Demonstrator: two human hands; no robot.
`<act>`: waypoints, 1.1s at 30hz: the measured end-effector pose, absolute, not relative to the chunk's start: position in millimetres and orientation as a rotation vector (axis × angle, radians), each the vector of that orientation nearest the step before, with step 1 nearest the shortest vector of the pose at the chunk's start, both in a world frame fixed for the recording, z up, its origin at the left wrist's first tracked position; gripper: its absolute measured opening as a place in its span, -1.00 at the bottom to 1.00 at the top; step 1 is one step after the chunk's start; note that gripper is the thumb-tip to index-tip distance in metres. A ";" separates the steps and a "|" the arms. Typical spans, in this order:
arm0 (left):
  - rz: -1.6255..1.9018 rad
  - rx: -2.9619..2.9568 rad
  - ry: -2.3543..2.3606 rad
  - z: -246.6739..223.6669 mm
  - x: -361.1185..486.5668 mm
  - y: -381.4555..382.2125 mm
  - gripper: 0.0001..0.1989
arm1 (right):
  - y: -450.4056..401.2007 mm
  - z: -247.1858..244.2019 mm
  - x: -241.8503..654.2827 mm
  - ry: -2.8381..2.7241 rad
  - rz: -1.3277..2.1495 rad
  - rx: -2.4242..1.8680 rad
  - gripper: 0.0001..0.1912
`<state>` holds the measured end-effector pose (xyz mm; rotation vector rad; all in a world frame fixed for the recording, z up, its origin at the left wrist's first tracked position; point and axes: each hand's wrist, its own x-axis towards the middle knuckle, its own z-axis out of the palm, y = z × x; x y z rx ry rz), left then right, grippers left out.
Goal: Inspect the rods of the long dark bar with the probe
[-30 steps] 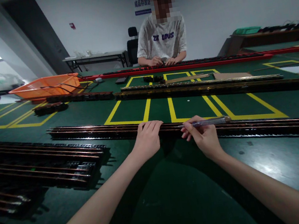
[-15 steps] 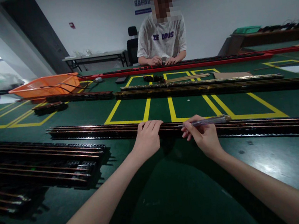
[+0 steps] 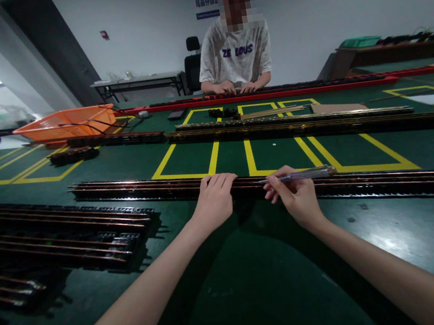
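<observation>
A long dark rail with copper-coloured rods (image 3: 372,184) lies across the green table in front of me. My left hand (image 3: 216,198) is closed over its near edge, fingers bent across the top and the fingertips out of sight behind it. Just to the right, my right hand (image 3: 294,194) grips a slim screwdriver (image 3: 305,174) with a see-through handle. Its thin tip points left and meets the rods, or hovers just above them; I cannot tell which. Both hands are close together near the rail's middle.
Several similar rod-lined rails (image 3: 59,234) lie at the left. Beyond my rail are another long rail (image 3: 297,125), an orange basket (image 3: 67,126) and a cardboard piece (image 3: 338,107). A person (image 3: 235,55) works across the table at a long red strip (image 3: 372,80).
The view has shifted very slightly. Both hands, the screwdriver and the rail keep practically the same places.
</observation>
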<state>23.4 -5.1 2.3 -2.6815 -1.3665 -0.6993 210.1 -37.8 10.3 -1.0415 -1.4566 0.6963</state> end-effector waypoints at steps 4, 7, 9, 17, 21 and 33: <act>-0.702 -2.687 -1.369 2.2 23.2 -4.9 -0.60 | -37.3 10.0 210.4 -1.457 0.694 -1.036 -0.83; -0.706 -2.686 -1.372 2.7 23.4 -4.9 -0.60 | -37.1 10.5 210.3 -1.467 0.701 -1.054 -0.83; -0.700 -2.684 -1.380 3.3 23.8 -5.0 -0.61 | -37.1 10.7 209.9 -1.470 0.700 -1.076 -0.83; -0.700 -2.659 -1.375 1.9 25.0 -5.0 -0.62 | -38.3 10.5 208.3 -1.440 0.682 -1.099 -0.82; -0.697 -2.666 -1.389 1.7 24.9 -4.5 -0.63 | -37.9 10.1 209.1 -1.423 0.704 -1.102 -0.81; -0.731 -2.707 -1.436 3.4 23.8 -4.4 -0.63 | -38.1 11.6 210.7 -1.467 0.716 -1.101 -0.82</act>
